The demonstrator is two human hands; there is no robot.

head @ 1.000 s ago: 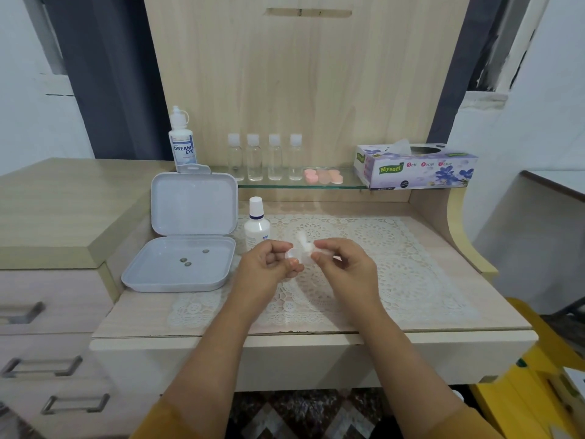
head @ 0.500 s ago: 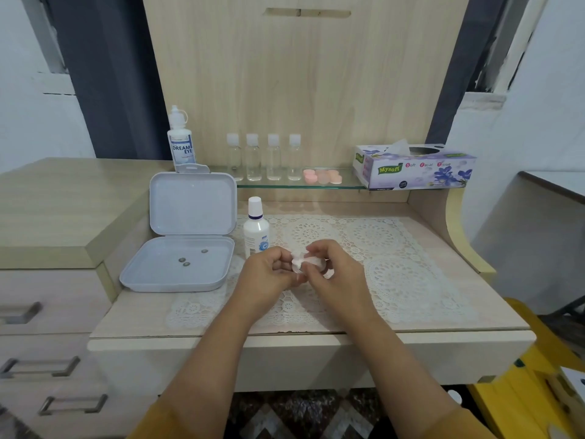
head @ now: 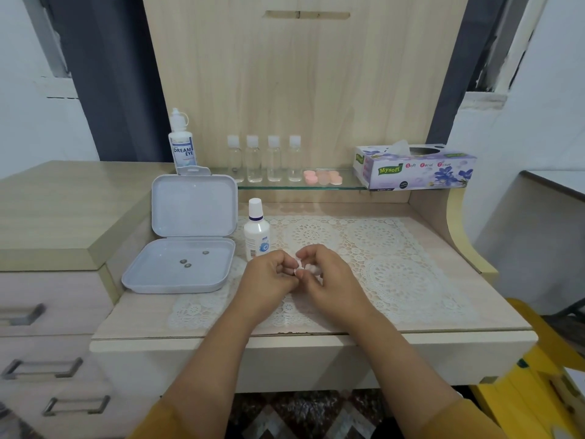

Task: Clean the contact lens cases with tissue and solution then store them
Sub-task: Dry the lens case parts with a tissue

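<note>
My left hand (head: 269, 277) and my right hand (head: 326, 277) meet over the lace mat (head: 395, 267). Between their curled fingertips sits a small white wad of tissue (head: 304, 269); a contact lens case may lie inside it, but the fingers hide it. A small white solution bottle (head: 257, 231) stands just behind my left hand. To the left lies an open grey storage box (head: 180, 264) with three small dark pieces in its tray. Pink lens cases (head: 323, 177) rest on the glass shelf (head: 348, 186).
A tall Dream Eye bottle (head: 182, 144) and several small clear bottles (head: 263, 160) stand at the back. A tissue box (head: 414, 167) sits on the right of the shelf. Drawers (head: 47, 312) lie left, and a yellow object (head: 544, 375) sits low on the right.
Both hands have dropped closer to the mat. The tissue that stuck up between the fingers a second ago is now bunched small between the fingertips.
</note>
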